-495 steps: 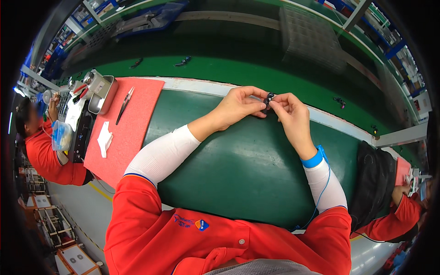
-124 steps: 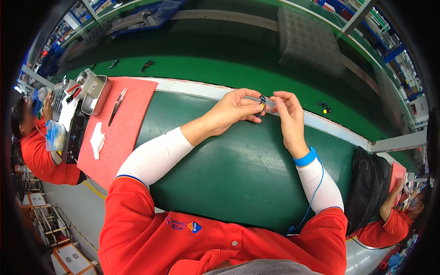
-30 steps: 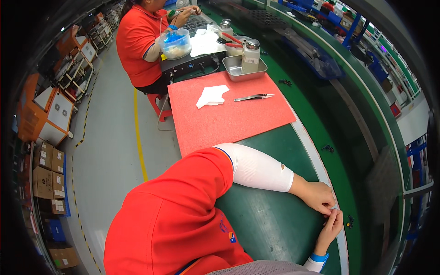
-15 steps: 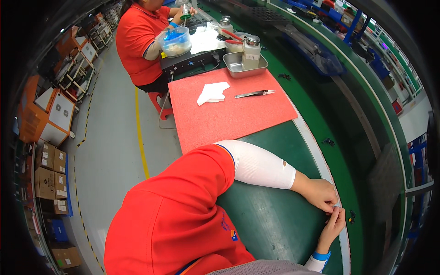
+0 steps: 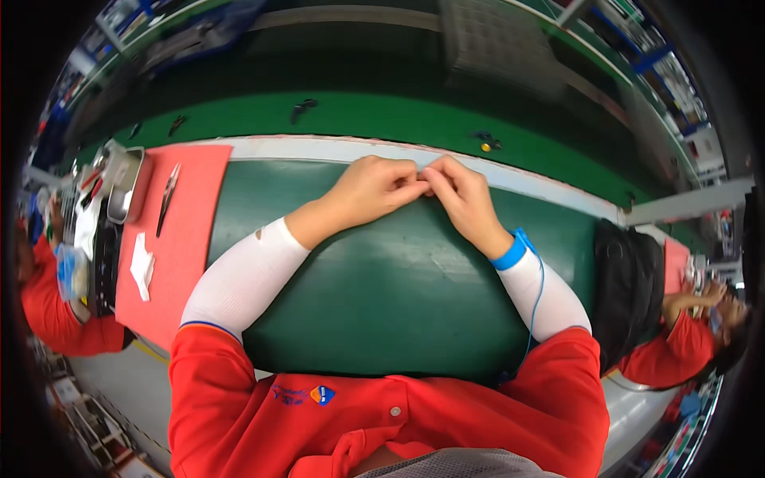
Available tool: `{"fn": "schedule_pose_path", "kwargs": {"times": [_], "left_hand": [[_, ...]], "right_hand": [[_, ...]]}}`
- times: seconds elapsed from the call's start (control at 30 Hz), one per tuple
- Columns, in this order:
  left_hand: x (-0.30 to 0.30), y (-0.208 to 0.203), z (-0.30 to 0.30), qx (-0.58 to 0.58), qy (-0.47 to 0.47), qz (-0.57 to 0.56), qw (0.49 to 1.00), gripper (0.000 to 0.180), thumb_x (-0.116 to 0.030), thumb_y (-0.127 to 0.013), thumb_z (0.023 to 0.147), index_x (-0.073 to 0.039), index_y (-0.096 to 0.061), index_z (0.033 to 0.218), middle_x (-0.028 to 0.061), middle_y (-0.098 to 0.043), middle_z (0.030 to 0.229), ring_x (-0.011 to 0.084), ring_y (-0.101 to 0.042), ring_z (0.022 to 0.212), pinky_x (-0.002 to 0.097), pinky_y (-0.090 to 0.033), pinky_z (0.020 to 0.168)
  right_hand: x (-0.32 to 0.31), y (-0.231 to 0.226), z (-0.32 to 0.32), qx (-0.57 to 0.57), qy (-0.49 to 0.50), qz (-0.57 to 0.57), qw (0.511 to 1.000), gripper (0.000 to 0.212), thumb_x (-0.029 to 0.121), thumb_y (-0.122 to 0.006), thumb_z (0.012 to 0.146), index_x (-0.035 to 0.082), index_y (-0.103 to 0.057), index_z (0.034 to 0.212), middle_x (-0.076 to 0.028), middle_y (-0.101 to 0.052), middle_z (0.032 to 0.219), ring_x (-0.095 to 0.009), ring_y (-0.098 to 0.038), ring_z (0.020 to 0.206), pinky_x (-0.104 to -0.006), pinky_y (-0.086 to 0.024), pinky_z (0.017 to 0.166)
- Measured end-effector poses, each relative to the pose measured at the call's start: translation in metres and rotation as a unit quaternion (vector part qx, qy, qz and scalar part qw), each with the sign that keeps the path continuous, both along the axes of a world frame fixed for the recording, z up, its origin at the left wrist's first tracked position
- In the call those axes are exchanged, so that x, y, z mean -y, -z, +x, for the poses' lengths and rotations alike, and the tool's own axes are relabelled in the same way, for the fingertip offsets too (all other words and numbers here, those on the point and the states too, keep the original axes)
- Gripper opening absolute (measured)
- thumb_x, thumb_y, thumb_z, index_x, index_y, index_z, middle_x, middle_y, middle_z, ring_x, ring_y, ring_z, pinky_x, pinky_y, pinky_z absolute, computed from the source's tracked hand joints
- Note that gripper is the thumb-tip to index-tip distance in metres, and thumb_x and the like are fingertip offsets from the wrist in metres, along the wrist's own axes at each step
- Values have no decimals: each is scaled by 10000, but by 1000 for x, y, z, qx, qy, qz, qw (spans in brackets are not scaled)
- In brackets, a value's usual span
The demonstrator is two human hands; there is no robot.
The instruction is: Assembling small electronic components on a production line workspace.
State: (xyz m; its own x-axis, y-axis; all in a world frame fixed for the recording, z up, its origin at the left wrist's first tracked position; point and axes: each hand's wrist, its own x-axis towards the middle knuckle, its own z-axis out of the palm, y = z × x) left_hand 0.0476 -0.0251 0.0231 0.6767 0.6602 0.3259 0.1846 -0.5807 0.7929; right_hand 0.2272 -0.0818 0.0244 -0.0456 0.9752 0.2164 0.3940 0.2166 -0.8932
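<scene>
My left hand and my right hand meet fingertip to fingertip at the far edge of the green work surface. Both are closed in a pinch. Whatever lies between the fingertips, if anything, is hidden or too small to name. White sleeves cover both forearms, and a blue wrist strap with a thin blue cord circles my right wrist. Off to the left, a pair of dark tweezers and a folded white cloth or paper lie on a pink mat, apart from my hands.
A metal tray stands at the mat's far left. Beyond the white ledge runs a green strip with small dark parts, one of them ahead of my left hand. A black bag sits at right. Co-workers in red sit at both sides.
The view has swung to the right, so the mat now lies at the left and the black bag and a second co-worker show. My hands stay pinched together.
</scene>
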Motion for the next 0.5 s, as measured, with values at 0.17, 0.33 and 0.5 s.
{"fn": "schedule_pose_path", "kwargs": {"times": [0.17,0.33,0.5], "left_hand": [[4,-1,0,-53,-4,-25,998,297,-167,-673,849,-11,-508,658,33,-503,530,86,-435,476,256,-331,455],[5,-1,-4,-68,-17,-37,997,302,-164,-659,866,-13,-498,661,15,-493,516,59,-427,480,240,-321,454],[6,-6,-3,-73,-20,-61,995,287,-160,-655,871,-13,-504,676,13,-497,516,54,-434,481,231,-322,456]], "right_hand": [[7,-4,6,167,66,108,978,132,131,-599,887,14,-553,845,-79,-597,714,-180,-593,612,-278,-456,547],[-12,-3,36,384,221,177,879,220,189,-662,833,42,-505,787,-109,-587,703,-297,-601,609,-355,-458,496],[-24,3,57,433,247,86,863,242,209,-666,828,45,-493,785,-102,-592,740,-313,-602,618,-382,-459,496]]}}
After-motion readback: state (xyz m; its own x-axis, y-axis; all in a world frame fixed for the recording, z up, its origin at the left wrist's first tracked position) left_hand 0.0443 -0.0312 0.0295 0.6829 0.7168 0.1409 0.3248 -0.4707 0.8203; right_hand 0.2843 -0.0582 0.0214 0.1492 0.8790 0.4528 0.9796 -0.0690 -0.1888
